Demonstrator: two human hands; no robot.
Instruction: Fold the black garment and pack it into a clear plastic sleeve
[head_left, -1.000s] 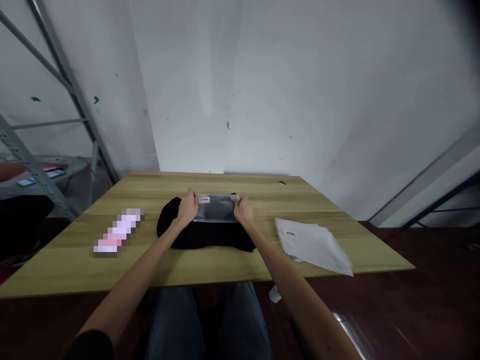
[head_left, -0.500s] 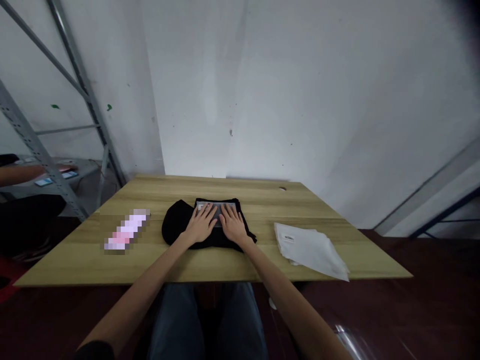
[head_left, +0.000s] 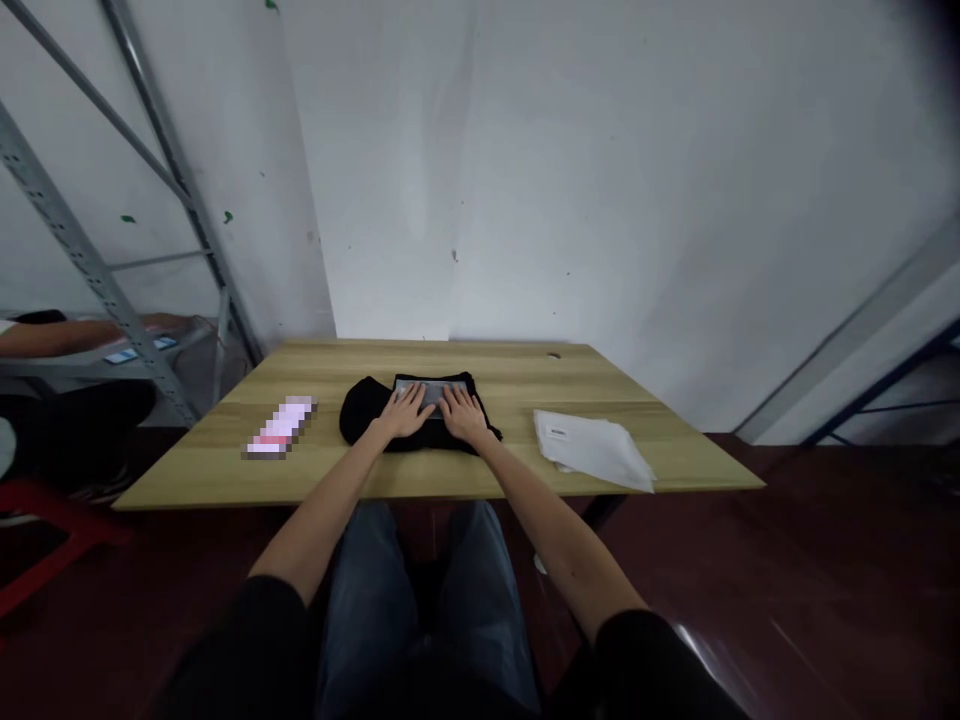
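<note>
A black folded garment (head_left: pixel 365 408) lies on the table, with a rounded part, perhaps a hood, sticking out to the left. On top of it rests a flat grey translucent sheet or bag (head_left: pixel 433 393). My left hand (head_left: pixel 406 411) presses flat on its left side, fingers spread. Palm down on the right side is my right hand (head_left: pixel 461 413), fingers also apart. Both palms cover parts of the sheet and the cloth, and neither hand grips anything.
The wooden table (head_left: pixel 517 365) stands against a white wall. White plastic bags (head_left: pixel 596 447) with a label lie at the right; a blurred-out phone-like item (head_left: pixel 283 428) is at the left. Beyond the metal rack (head_left: pixel 97 275), another person's arm (head_left: pixel 67 337) rests near phones. A red stool (head_left: pixel 52 535) stands lower left.
The camera view has shifted, so the table and things on it appear higher and smaller. My hands stay flat on the garment, nearly in the same spots.
</note>
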